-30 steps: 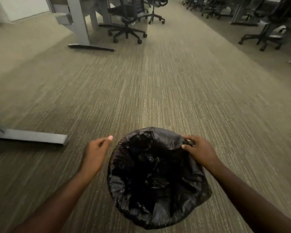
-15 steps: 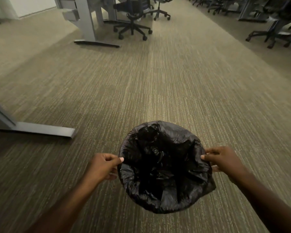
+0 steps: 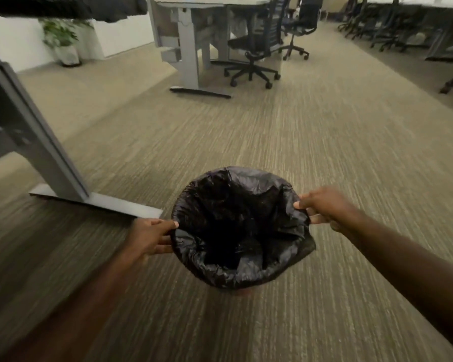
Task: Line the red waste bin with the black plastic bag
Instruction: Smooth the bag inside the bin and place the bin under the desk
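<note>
The black plastic bag point(image 3: 242, 228) lies folded over a round bin, its mouth open and its inside dark. Only a thin sliver of the red waste bin point(image 3: 243, 290) peeks out under the bag's near edge; the rest is covered. My left hand point(image 3: 151, 237) pinches the bag at the left side of the rim. My right hand point(image 3: 323, 206) grips the bag at the right side of the rim. Both arms reach in from the bottom of the view.
A grey desk leg with a flat foot point(image 3: 97, 202) stands close on the left of the bin. Further off are another desk point(image 3: 191, 48), black office chairs point(image 3: 254, 53) and a potted plant point(image 3: 63, 40). Striped carpet point(image 3: 298, 131) stretches ahead.
My left hand came onto the bag's left rim and closed on it. My right hand slid from the far rim to the right side. The view tilted up, showing more of the room.
</note>
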Available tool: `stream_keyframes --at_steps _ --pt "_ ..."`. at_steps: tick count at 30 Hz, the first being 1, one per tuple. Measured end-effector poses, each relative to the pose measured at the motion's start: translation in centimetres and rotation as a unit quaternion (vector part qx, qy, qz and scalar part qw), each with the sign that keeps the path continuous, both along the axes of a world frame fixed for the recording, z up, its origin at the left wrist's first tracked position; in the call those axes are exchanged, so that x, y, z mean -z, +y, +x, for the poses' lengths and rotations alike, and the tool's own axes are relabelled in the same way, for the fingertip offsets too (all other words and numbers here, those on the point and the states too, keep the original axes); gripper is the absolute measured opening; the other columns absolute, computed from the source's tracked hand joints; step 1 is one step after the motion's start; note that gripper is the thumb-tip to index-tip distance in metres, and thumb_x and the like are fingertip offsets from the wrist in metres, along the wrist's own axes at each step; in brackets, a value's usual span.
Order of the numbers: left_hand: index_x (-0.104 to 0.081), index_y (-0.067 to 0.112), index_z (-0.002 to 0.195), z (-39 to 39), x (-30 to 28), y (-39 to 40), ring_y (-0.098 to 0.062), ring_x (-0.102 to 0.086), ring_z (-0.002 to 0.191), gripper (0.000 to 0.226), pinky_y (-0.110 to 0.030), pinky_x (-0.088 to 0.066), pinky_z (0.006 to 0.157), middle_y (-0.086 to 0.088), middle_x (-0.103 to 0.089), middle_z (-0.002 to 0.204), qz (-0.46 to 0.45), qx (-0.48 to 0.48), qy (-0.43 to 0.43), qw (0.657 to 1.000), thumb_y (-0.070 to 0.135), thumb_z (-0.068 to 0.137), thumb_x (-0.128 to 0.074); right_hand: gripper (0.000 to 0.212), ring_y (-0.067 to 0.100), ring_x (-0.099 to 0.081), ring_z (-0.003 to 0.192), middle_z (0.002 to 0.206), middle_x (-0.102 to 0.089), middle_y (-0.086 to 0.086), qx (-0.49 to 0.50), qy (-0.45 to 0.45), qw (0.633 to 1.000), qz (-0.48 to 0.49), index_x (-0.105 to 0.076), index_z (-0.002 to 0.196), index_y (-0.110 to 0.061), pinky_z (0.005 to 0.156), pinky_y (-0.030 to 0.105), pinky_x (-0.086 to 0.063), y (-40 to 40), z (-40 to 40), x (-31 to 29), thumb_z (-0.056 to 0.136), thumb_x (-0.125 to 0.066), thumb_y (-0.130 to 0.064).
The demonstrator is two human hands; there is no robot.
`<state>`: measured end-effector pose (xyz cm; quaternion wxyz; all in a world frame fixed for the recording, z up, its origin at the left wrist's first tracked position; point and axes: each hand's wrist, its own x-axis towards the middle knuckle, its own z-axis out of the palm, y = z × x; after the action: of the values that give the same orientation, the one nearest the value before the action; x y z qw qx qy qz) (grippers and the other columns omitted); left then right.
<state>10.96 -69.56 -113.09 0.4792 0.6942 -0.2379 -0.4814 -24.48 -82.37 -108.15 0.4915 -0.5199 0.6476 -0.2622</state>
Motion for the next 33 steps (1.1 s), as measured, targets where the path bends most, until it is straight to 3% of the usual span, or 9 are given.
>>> stream_keyframes --at_steps 2,5,9,11,13,15,22,27,33 --pt "-0.068 -0.004 0.094 2.7 -0.5 -0.9 -0.019 -0.071 0.046 0.010 -0.027 -0.055 0.041 -0.011 -0.076 0.065 -0.007 -0.023 -0.019 1.000 0.002 0.087 -0.068 0.013 0.021 -0.069 0.059 0.079 -0.068 0.014 -0.027 0.008 1.000 0.001 -0.069 0.099 0.000 0.049 0.028 -0.056 -3.0 3.8 -0.2 0.087 -0.070 0.007" --pt "-0.066 -0.004 0.099 6.3 -0.6 -2.1 -0.019 -0.071 0.046 0.014 -0.027 -0.054 0.040 -0.016 -0.073 0.079 0.005 -0.053 -0.043 0.998 0.004 0.088 -0.068 0.013 0.031 -0.065 0.085 0.095 -0.066 0.022 -0.057 0.023 0.998 -0.002 -0.069 0.101 0.003 0.074 0.044 -0.058 -6.5 9.4 0.8 0.088 -0.070 0.004" --pt "-0.061 -0.001 0.086 10.5 -0.3 -2.9 -0.018 -0.067 0.039 0.008 -0.028 -0.053 0.034 -0.013 -0.070 0.066 0.048 -0.080 -0.078 0.993 0.003 0.092 -0.062 0.013 0.029 -0.066 0.068 0.085 -0.068 0.021 -0.075 0.055 0.995 -0.026 -0.071 0.095 0.005 0.072 0.049 -0.064 -8.8 15.7 3.1 0.086 -0.076 -0.002" --pt "-0.059 0.001 0.082 12.0 0.0 -2.9 -0.023 -0.067 0.049 0.013 -0.029 -0.053 0.033 -0.013 -0.067 0.072 0.085 -0.073 -0.090 0.990 0.003 0.095 -0.059 0.009 0.030 -0.070 0.068 0.079 -0.072 0.018 -0.092 0.086 0.991 -0.035 -0.073 0.088 0.003 0.078 0.052 -0.065 -9.0 18.0 4.4 0.089 -0.074 -0.006" --pt "-0.059 0.001 0.083 13.1 0.4 -2.7 -0.025 -0.060 0.062 0.015 -0.029 -0.053 0.033 -0.013 -0.063 0.077 0.121 -0.058 -0.091 0.987 0.003 0.098 -0.055 0.014 0.035 -0.076 0.077 0.084 -0.076 0.022 -0.109 0.111 0.986 -0.059 -0.074 0.083 0.003 0.082 0.053 -0.064 -8.7 19.5 5.8 0.089 -0.073 -0.009" --pt "-0.058 0.000 0.083 14.0 0.9 -2.5 -0.025 -0.057 0.064 0.017 -0.030 -0.054 0.035 -0.013 -0.061 0.078 0.143 -0.057 -0.087 0.984 0.003 0.099 -0.053 0.019 0.039 -0.076 0.091 0.097 -0.077 0.027 -0.116 0.116 0.984 -0.073 -0.075 0.094 0.007 0.085 0.055 -0.062 -8.5 20.5 6.7 0.085 -0.076 -0.010" --pt "-0.062 0.000 0.088 14.8 1.5 -2.8 -0.023 -0.060 0.069 0.013 -0.032 -0.058 0.045 -0.013 -0.065 0.084 0.171 -0.056 -0.098 0.979 0.004 0.099 -0.055 0.019 0.038 -0.077 0.090 0.096 -0.078 0.025 -0.110 0.092 0.988 -0.054 -0.077 0.096 0.005 0.082 0.055 -0.063 -9.2 21.3 7.3 0.085 -0.079 -0.010" --pt "-0.060 0.000 0.092 14.7 1.4 -3.2 -0.026 -0.060 0.071 0.010 -0.048 -0.054 0.079 -0.013 -0.064 0.083 0.181 -0.064 -0.077 0.978 0.005 0.099 -0.055 0.016 0.033 -0.078 0.086 0.090 -0.077 0.017 -0.082 0.047 0.995 -0.040 -0.075 0.100 0.002 0.078 0.054 -0.065 -8.4 20.9 7.8 0.087 -0.077 -0.007" --pt "-0.063 -0.004 0.114 14.4 2.1 -1.7 -0.028 -0.064 0.073 0.031 -0.044 -0.055 0.064 -0.019 -0.071 0.103 0.162 -0.109 -0.074 0.978 0.019 0.094 -0.067 0.022 0.027 -0.073 0.080 0.078 -0.074 0.009 -0.107 0.051 0.988 -0.099 -0.077 0.098 -0.006 0.075 0.040 -0.062 -6.7 21.2 8.2 0.098 -0.064 -0.024"
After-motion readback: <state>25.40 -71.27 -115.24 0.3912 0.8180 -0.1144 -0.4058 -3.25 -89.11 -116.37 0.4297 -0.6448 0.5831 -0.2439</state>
